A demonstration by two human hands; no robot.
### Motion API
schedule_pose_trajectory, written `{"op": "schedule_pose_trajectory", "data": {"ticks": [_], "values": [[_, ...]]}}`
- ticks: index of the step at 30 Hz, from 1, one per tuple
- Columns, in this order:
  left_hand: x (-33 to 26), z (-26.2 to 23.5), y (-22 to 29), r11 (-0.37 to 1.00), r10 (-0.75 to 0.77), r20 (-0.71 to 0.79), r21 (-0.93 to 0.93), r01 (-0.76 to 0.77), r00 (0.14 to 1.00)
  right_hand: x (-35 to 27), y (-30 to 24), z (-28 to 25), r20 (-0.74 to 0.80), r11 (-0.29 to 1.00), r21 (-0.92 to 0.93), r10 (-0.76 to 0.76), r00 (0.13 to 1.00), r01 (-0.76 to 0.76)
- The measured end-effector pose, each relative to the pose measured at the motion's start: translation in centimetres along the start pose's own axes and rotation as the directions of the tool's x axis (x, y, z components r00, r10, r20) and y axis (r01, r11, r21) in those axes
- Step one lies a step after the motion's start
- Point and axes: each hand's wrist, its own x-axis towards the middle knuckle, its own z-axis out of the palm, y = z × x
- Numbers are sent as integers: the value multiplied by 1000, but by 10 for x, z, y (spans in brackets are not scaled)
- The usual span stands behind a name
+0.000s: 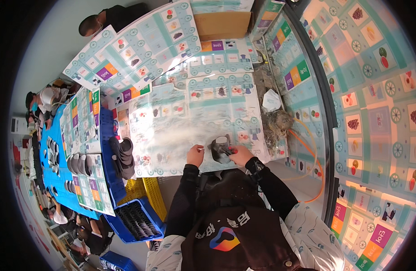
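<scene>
**Head view: one dark sole piece in hand at the bench, stacks waiting at 9 o'clock**

Head view, single frame. Right hand [239,155] was closed around a dark sole-shaped piece [220,149], fingers curled on its 3 o'clock edge, holding it against the worktable [181,135], which was covered in patterned printed sheets. Left hand [195,155] sat just beside the piece at its 9 o'clock, fingers bunched as if pinching something small and pale; what it held could not be told.

Progress, judged from the layout only: one piece was being worked at centre. At 9 o'clock from the hands a stack of dark pieces [122,156] stood on the table edge, and a blue crate [138,219] at 7 o'clock held more in rows. Which of these were finished and which untouched could not be told, so the share done stays open.

At 2 o'clock lay a crumpled white scrap [271,100] above a heap of fibrous trimmings [278,124]. Other workers sat along a blue table [52,167] at far 9 o'clock.
</scene>
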Motion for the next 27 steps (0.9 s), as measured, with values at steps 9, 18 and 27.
{"op": "schedule_pose_trajectory", "data": {"ticks": [9, 18, 27], "values": [[-8, -13, -20, 982, -133, -58, -145, 123, 989, 13, 0, -2, 22, 999, 38, 14, 1000, -15], [-3, 1, -17, 982, -130, -86, -148, 117, 988, 9, 1, -23, 308, 973, -204, -41, 950, 108], [7, 30, -9, 985, -111, 16, -129, 113, 994, 1, -3, -41, 243, 944, -258, -141, 960, 204]]}}
